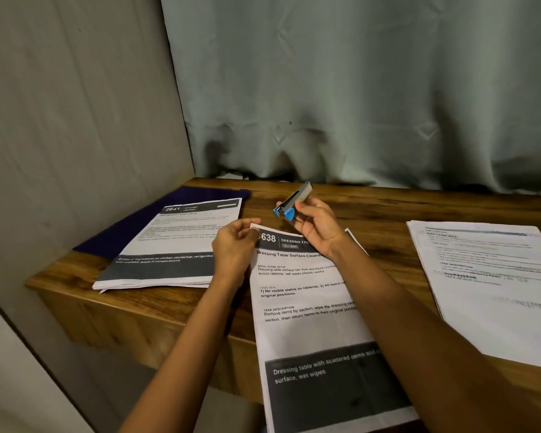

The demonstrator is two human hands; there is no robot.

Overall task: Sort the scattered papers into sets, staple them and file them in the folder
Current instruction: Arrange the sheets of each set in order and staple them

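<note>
Fingers of the left hand (235,245) pinch the top corner of the dressing-table paper set (310,295) on the wooden table (388,207). The right hand (320,228) grips the blue stapler (291,203) just above.

On the counter (388,207), the left stack (169,245) lies atop a folder (132,226), the middle set (310,323) overhangs the front edge, and the right stack (497,276) lies apart; the stapler (294,201) is above the middle set's far end.

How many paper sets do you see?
3: kitchen set on the purple folder, dressing-table set pinched by the left hand, blurred set at right. More may be cut off.
</note>
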